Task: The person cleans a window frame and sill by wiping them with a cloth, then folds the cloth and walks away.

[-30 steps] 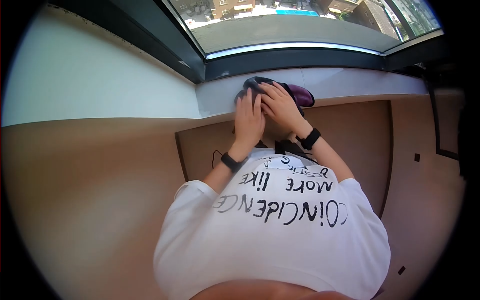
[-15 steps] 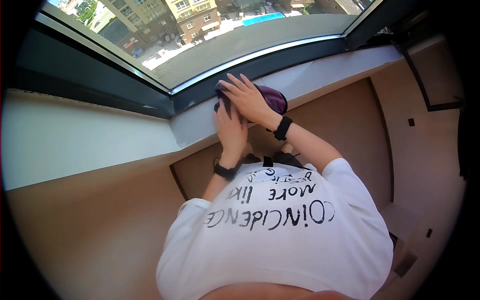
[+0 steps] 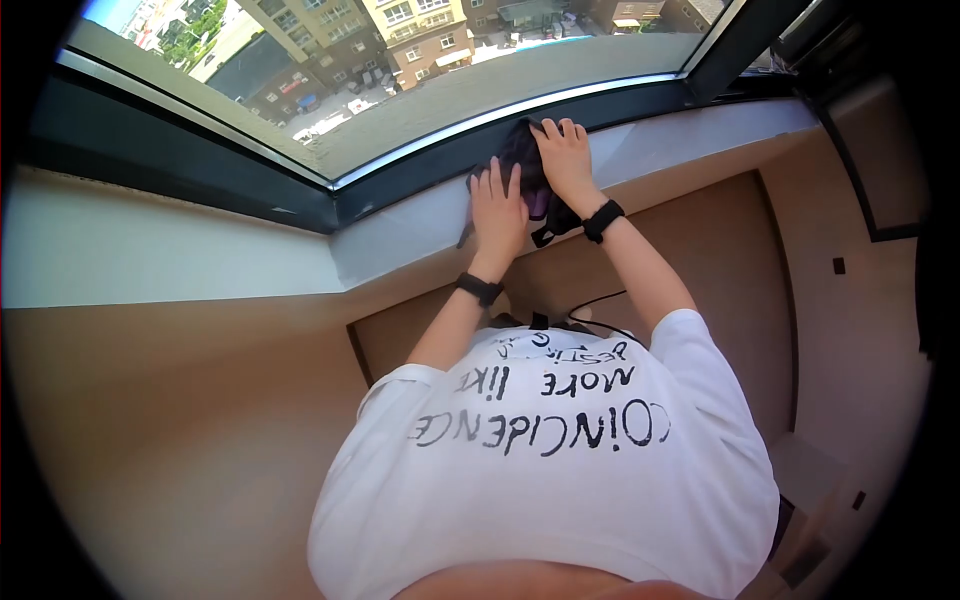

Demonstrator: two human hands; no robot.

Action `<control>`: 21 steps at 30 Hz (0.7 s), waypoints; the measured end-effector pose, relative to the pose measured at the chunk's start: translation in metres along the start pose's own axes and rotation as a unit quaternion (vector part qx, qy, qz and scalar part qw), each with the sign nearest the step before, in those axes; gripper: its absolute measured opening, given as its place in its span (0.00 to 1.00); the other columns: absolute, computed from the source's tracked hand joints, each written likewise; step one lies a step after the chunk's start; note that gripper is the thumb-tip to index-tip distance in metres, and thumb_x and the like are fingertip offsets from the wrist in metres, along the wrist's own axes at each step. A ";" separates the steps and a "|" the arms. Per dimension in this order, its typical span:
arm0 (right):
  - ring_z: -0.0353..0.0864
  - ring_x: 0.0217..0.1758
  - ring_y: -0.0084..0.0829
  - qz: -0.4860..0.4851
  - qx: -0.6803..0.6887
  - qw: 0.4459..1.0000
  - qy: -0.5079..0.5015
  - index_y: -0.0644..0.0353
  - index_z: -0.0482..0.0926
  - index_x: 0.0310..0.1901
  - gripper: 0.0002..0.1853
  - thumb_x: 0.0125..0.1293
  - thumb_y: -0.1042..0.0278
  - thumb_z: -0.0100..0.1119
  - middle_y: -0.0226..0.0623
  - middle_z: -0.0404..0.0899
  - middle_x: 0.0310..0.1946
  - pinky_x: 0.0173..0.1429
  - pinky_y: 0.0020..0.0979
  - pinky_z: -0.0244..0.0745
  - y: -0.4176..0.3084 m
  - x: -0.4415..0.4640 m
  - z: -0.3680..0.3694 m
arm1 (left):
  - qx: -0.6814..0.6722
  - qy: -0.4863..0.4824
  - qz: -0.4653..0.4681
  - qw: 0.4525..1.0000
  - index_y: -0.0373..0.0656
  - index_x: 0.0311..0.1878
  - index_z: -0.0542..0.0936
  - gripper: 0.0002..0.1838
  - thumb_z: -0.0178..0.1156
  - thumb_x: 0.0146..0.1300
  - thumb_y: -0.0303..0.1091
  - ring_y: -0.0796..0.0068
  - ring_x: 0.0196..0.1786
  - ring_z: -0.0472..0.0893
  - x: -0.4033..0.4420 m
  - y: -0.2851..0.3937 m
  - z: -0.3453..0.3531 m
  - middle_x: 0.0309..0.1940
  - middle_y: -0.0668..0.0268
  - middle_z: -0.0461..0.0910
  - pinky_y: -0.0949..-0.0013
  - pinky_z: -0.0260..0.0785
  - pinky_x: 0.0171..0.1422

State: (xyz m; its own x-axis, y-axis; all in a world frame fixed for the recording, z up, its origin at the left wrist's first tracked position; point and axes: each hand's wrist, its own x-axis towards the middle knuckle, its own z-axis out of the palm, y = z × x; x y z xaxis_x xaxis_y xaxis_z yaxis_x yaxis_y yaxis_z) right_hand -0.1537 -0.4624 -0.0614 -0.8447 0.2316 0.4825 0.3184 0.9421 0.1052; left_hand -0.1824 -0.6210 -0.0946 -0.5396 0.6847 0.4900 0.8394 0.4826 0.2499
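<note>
A soft, dark cloth item with a purple part (image 3: 520, 150) lies bunched on the window sill; its exact kind I cannot make out. A black strap with a loop hangs from its near side. My left hand (image 3: 498, 215) rests on the item's left part, fingers stretched and slightly spread over the cloth. At the item's right upper edge, my right hand (image 3: 567, 160) has its fingers bent over the fabric and grips it. The thumbs are largely hidden. Each wrist wears a black band.
The pale sill (image 3: 390, 235) runs along the dark window frame (image 3: 400, 200), with buildings far below beyond the glass. Under the sill is a brown panel (image 3: 700, 270). A thin black cable (image 3: 590, 303) loops near my waist. A white wall (image 3: 170, 245) stands at left.
Both hands have moved right along the sill with the cloth item. They were overlapping on it and are now apart. The purple part shows less, and the strap has come into view.
</note>
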 end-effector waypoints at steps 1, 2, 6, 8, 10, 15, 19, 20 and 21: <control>0.69 0.49 0.35 0.007 -0.010 1.000 0.017 0.53 0.80 0.50 0.18 0.56 0.69 0.56 0.29 0.73 0.43 0.55 0.36 0.65 0.010 -0.007 0.001 | -0.006 -0.006 0.002 1.000 0.39 0.63 0.71 0.28 0.59 0.57 0.32 0.46 0.64 0.65 0.005 0.008 0.005 0.66 0.44 0.62 0.45 0.50 0.74; 0.70 0.47 0.36 0.014 -0.019 0.999 0.034 0.54 0.80 0.49 0.17 0.56 0.69 0.56 0.29 0.73 0.40 0.54 0.36 0.66 0.019 -0.014 0.002 | -0.013 -0.008 0.008 1.000 0.39 0.63 0.71 0.28 0.59 0.57 0.32 0.46 0.65 0.65 0.007 0.014 0.010 0.66 0.44 0.62 0.45 0.49 0.74; 0.70 0.53 0.40 0.044 -0.003 0.999 0.026 0.58 0.79 0.51 0.18 0.58 0.72 0.52 0.33 0.75 0.47 0.56 0.37 0.66 0.044 -0.053 -0.004 | -0.028 -0.003 0.026 0.999 0.40 0.60 0.72 0.25 0.59 0.57 0.32 0.48 0.66 0.64 0.014 0.034 0.026 0.65 0.48 0.64 0.46 0.48 0.75; 0.71 0.53 0.40 0.098 0.072 0.993 0.007 0.60 0.78 0.50 0.17 0.59 0.73 0.50 0.36 0.75 0.48 0.56 0.39 0.68 0.044 -0.072 -0.006 | -0.034 0.000 0.031 0.999 0.40 0.58 0.73 0.23 0.59 0.58 0.31 0.49 0.66 0.64 0.015 0.037 0.035 0.64 0.50 0.65 0.47 0.49 0.75; 0.72 0.52 0.40 0.121 0.120 0.985 0.015 0.60 0.78 0.50 0.16 0.60 0.73 0.50 0.36 0.75 0.48 0.55 0.39 0.68 0.045 -0.087 -0.010 | -0.042 0.006 0.035 0.998 0.40 0.55 0.74 0.20 0.58 0.58 0.29 0.50 0.65 0.65 0.018 0.042 0.037 0.62 0.52 0.68 0.47 0.50 0.74; 0.72 0.49 0.45 0.169 0.223 0.960 0.007 0.63 0.78 0.49 0.17 0.56 0.79 0.52 0.42 0.73 0.44 0.52 0.40 0.71 0.050 -0.129 -0.026 | -0.078 -0.028 0.084 0.993 0.40 0.50 0.75 0.15 0.54 0.58 0.21 0.50 0.62 0.68 0.022 0.057 0.031 0.58 0.56 0.72 0.48 0.53 0.73; 0.74 0.45 0.45 0.202 0.388 0.899 0.005 0.65 0.80 0.42 0.13 0.56 0.79 0.50 0.44 0.74 0.39 0.49 0.39 0.72 0.073 -0.161 -0.050 | -0.202 -0.068 0.054 0.975 0.39 0.51 0.74 0.19 0.53 0.54 0.19 0.48 0.61 0.69 0.010 0.090 0.031 0.57 0.55 0.73 0.47 0.53 0.73; 0.74 0.43 0.46 0.212 0.418 0.884 0.007 0.65 0.80 0.40 0.12 0.55 0.80 0.50 0.44 0.74 0.37 0.48 0.38 0.72 0.086 -0.168 -0.056 | -0.246 -0.099 0.037 0.964 0.38 0.53 0.74 0.21 0.52 0.53 0.18 0.48 0.62 0.69 0.009 0.104 0.034 0.57 0.54 0.73 0.48 0.54 0.73; 0.74 0.42 0.46 0.216 0.448 0.868 0.014 0.66 0.79 0.38 0.11 0.55 0.80 0.48 0.45 0.74 0.36 0.48 0.38 0.72 0.101 -0.177 -0.063 | -0.334 -0.121 0.026 0.934 0.38 0.57 0.71 0.24 0.52 0.53 0.18 0.51 0.63 0.69 0.007 0.123 0.029 0.58 0.54 0.72 0.51 0.55 0.72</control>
State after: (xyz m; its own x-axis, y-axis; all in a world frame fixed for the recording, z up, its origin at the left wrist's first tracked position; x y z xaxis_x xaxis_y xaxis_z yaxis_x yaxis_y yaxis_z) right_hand 0.0551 -0.4238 -0.0811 -0.7151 0.6157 0.3308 0.1303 0.5824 -0.8024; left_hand -0.0846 -0.5414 -0.0847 -0.4277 0.8403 0.3332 0.6750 0.0517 0.7360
